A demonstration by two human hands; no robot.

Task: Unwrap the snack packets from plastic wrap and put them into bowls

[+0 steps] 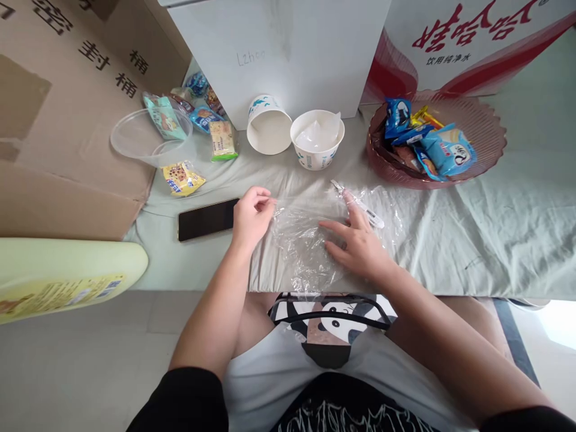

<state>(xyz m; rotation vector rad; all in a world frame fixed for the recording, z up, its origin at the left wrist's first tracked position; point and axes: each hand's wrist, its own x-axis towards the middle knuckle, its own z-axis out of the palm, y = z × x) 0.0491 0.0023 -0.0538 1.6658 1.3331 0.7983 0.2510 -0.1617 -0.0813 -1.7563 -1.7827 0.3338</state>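
- Pale green cloth (pixel 472 234), wrinkled and soft, covers the counter; cardboard boxes (pixel 67 120) and a white box (pixel 288 48) stand along the far edge.
- Clear plastic sheet (pixel 310 240) lies crumpled on the cloth at the near edge, right in front of the person, its near end hanging over toward the lap.
- Left hand (pixel 251 217) pinches the sheet's edge at 9 o'clock, thumb and fingertips closed on the film.
- Right hand (pixel 357 243) lies flat and open on the sheet at 3 o'clock, fingers spread, pressing it down and gripping nothing.
- Judged by its look, the film is nearly weightless, limp, clingy and easy to tear or bunch; an edge or corner seems the best place to hold it, with the other palm steadying it.
- Small white-handled tool (pixel 360 204) rests on the film at 1 o'clock, just beyond the right fingers.
- Black phone (pixel 207 219), flat and glossy, sits at 9 o'clock beside the left hand.
- Two white paper bowls (pixel 315 141) stand at 12 o'clock, one tipped on its side.
- Reddish scalloped plastic basket (pixel 486 129) at 2 o'clock holds shiny snack packets (pixel 445 150).
- Clear round plastic tub (pixel 135 141) and more loose packets (pixel 182 178) lie at 10 o'clock.
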